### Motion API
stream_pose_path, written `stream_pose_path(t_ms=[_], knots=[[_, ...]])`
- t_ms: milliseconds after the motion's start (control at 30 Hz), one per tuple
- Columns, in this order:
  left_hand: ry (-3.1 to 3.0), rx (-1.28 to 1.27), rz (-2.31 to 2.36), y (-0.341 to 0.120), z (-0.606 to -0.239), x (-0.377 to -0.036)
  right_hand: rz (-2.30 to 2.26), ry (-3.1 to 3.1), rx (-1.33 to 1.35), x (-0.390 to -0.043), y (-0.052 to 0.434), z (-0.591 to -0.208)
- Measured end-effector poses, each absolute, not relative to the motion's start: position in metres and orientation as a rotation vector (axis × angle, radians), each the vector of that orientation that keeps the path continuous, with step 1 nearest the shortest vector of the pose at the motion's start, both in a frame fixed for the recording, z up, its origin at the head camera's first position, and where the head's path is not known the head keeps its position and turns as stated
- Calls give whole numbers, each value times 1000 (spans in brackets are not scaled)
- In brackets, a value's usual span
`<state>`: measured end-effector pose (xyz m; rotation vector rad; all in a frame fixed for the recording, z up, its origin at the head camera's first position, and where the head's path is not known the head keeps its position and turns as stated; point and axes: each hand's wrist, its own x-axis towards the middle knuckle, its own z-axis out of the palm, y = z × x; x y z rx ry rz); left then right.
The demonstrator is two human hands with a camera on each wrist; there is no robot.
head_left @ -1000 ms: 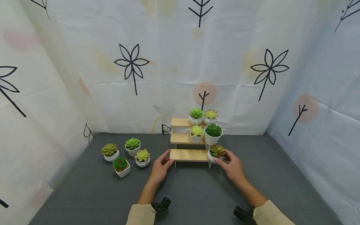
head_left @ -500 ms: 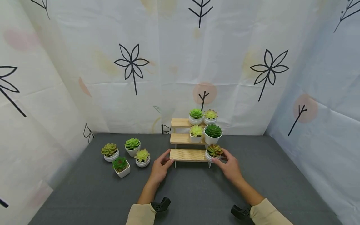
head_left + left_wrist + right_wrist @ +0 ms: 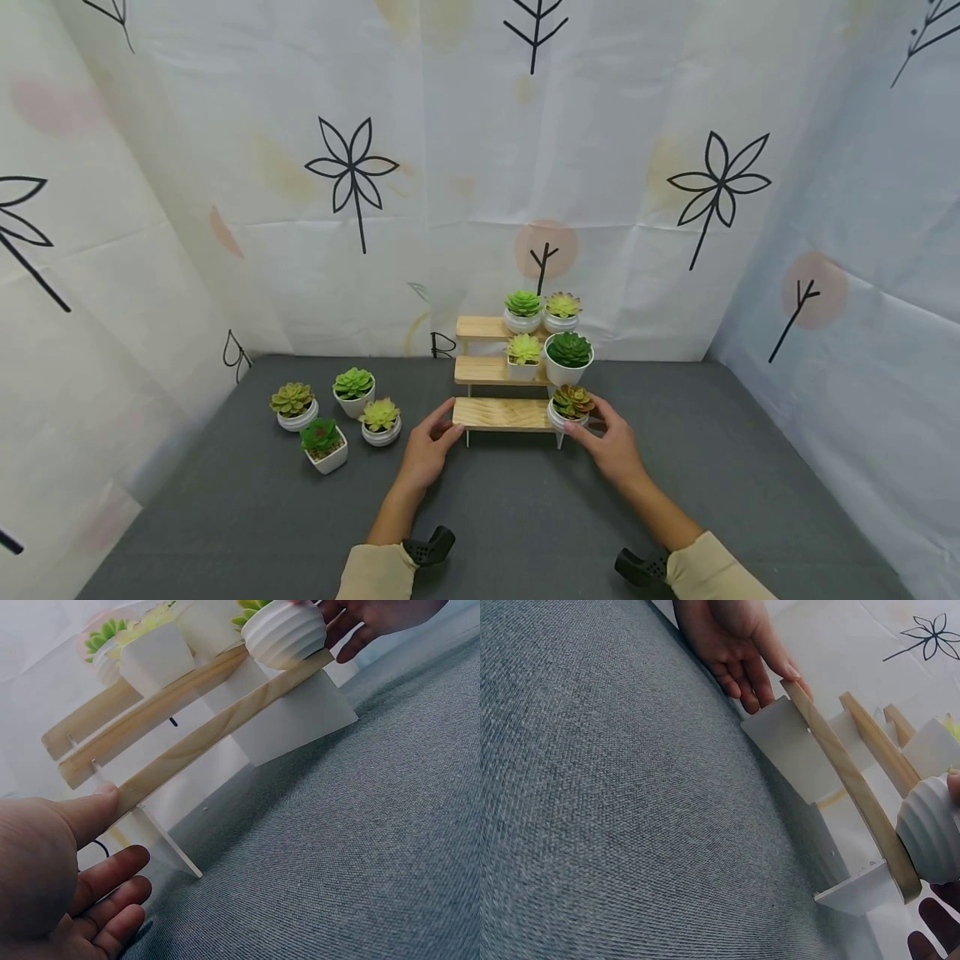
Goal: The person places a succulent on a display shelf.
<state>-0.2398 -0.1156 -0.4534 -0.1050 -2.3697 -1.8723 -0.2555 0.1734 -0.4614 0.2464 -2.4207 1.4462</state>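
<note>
A three-step wooden plant stand [image 3: 504, 413] with white legs stands on the grey cloth. My left hand [image 3: 429, 447] grips the left end of its lowest step; in the left wrist view the thumb [image 3: 96, 810] lies on the front edge and the other fingers hang below. At the right end of that step, my right hand [image 3: 617, 443] holds a potted succulent [image 3: 572, 403] with reddish-green leaves. Its ribbed white pot [image 3: 931, 829] sits upright on the board, thumb in front and fingers around the right side.
Two potted succulents, one bright green [image 3: 522, 310] and one yellow-green [image 3: 562, 312], stand on the top step. A light green one [image 3: 523, 356] and a dark green one [image 3: 568, 358] share the middle step. Several more potted succulents [image 3: 325, 447] are grouped on the cloth at left.
My right hand has moved slightly left with the reddish-green succulent, from the step's right edge further onto the board, then stayed still. My left hand has kept its place on the stand.
</note>
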Motion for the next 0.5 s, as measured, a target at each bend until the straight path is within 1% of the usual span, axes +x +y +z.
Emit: stream_pose_path(t_ms=[500], knots=[[-2359,-114,-1881,-115,-452,-239,1476,-2405,251,-253,173,-464]])
